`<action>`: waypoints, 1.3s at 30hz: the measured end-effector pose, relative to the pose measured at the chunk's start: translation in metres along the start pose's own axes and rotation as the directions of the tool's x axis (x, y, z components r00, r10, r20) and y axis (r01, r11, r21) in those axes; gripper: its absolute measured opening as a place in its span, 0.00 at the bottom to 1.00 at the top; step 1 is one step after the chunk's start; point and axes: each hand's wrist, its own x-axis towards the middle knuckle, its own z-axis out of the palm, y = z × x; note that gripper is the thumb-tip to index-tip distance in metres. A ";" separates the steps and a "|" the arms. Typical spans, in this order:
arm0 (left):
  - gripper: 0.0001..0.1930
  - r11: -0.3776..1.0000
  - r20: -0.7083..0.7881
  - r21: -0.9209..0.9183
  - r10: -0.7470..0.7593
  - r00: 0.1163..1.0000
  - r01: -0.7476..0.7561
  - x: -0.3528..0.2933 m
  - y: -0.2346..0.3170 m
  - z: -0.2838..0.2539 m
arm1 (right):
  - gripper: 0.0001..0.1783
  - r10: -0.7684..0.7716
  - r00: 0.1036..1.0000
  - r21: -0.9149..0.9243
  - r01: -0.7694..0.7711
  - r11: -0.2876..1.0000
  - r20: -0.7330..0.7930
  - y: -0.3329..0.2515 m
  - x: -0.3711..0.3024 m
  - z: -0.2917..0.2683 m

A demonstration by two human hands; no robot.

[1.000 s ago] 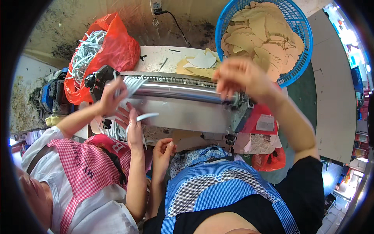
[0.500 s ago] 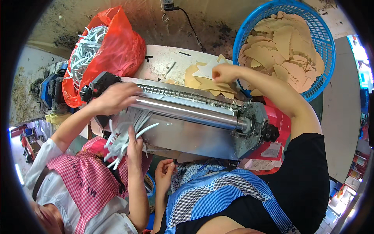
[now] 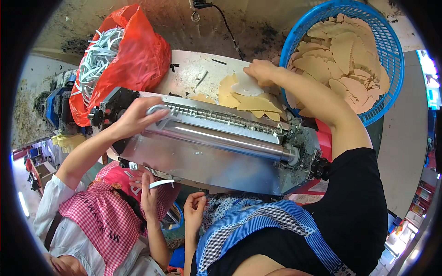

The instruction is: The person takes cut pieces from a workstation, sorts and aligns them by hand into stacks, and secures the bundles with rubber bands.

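My right hand (image 3: 260, 72) reaches over the roller machine (image 3: 216, 138) to the small heap behind it. Its bent fingers close at the edge of a thin white sheet piece (image 3: 247, 86), slightly blurred; the fingertips are partly hidden. Yellow cut pieces (image 3: 253, 103) with jagged edges lie under and beside the white one. Down in front of the machine, close to my blue apron (image 3: 258, 225), my left hand (image 3: 195, 209) is curled with thumb and fingertips together. Whatever it may pinch is too small to make out.
A blue basket (image 3: 399, 69) full of beige scalloped pieces (image 3: 343, 55) stands at the far right. A red bag (image 3: 147, 55) holds pale strips (image 3: 99, 60) at the far left. Left of me, a co-worker's hand (image 3: 142, 115) holds pale strips over the rollers; their other hand (image 3: 148, 195) has one strip.
My right hand has moved up and slightly left, and the white piece has shifted. The co-worker's bundle of strips has left the machine's front; their upper hand now grips strips. My left hand barely moved.
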 end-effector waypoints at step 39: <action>0.10 0.999 0.012 0.008 0.050 0.999 -0.050 -0.005 -0.041 0.003 | 0.32 -0.106 0.993 0.213 0.094 0.973 0.046 -0.032 -0.065 0.020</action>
